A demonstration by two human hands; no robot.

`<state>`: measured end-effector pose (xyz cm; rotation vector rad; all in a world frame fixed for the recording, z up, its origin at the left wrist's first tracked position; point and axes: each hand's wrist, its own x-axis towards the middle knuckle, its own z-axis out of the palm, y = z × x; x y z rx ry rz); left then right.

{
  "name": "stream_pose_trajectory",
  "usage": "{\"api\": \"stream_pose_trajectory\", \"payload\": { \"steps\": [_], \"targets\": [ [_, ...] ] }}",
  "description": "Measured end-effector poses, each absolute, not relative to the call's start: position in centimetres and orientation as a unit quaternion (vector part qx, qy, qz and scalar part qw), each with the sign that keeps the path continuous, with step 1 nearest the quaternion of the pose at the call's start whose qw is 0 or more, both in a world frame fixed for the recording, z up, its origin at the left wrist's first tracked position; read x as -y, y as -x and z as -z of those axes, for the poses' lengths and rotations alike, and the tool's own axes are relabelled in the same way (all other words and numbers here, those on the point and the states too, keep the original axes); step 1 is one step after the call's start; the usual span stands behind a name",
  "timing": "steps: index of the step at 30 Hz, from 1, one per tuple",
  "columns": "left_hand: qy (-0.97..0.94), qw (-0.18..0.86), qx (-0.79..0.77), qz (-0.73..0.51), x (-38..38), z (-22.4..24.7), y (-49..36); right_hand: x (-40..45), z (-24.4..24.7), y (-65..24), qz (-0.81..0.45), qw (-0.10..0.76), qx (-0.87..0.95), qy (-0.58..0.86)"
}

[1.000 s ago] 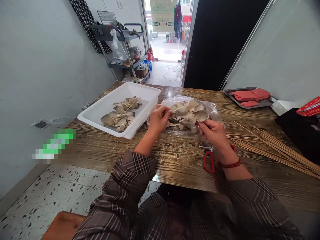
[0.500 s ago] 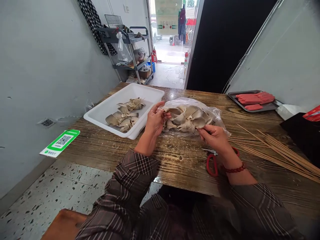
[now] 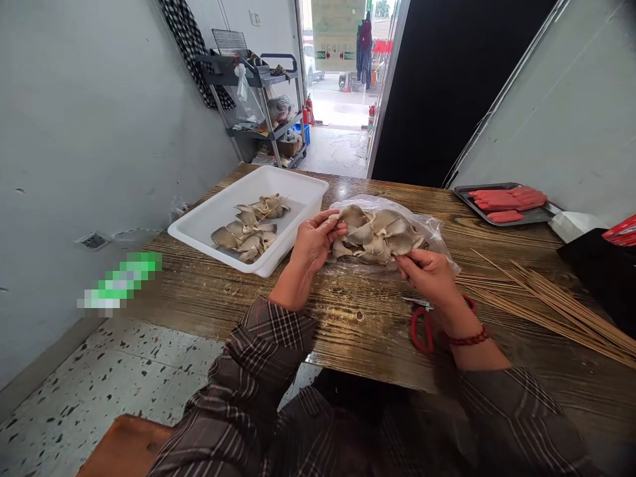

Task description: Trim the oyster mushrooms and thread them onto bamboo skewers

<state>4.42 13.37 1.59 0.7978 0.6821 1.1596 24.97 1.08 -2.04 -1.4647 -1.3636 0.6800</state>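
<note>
Grey-brown mushrooms [image 3: 380, 232] lie in a heap on a clear plastic bag [image 3: 434, 232] at the middle of the table. My left hand [image 3: 315, 240] pinches a mushroom piece at the heap's left side. At the heap's lower right edge, my right hand [image 3: 428, 268] has thumb and fingers closed on another mushroom piece. A white tray [image 3: 196, 242] to the left holds more mushrooms [image 3: 246, 232], with a thin stick showing among them. Red-handled scissors [image 3: 421, 330] lie beneath my right wrist, partly hidden by it.
Bamboo skewers [image 3: 556, 301] are spread on the right of the wooden table [image 3: 348, 331]. Behind them sits a dark tray [image 3: 464, 192] of red packets [image 3: 507, 199]. A black box [image 3: 601, 265] stands at the right edge. A grey cart [image 3: 258, 79] is beyond the table.
My left hand has moved slightly right and down, and the mushroom piece at its fingertips now shows its broad cap. My right hand has hardly moved.
</note>
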Motion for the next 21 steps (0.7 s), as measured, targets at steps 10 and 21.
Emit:
{"api": "stream_pose_trajectory", "payload": {
  "steps": [10, 21],
  "targets": [
    [-0.345, 0.722, -0.31, -0.514, -12.8, -1.5, -4.8, -1.1, 1.6, -24.2, -0.211, 0.453, 0.64, 0.584],
    [-0.357, 0.722, -0.306, -0.507, -12.6, -0.5, -5.4, -1.2, 1.8, -23.5, -0.192, 0.445, 0.644, 0.592]
  ]
}}
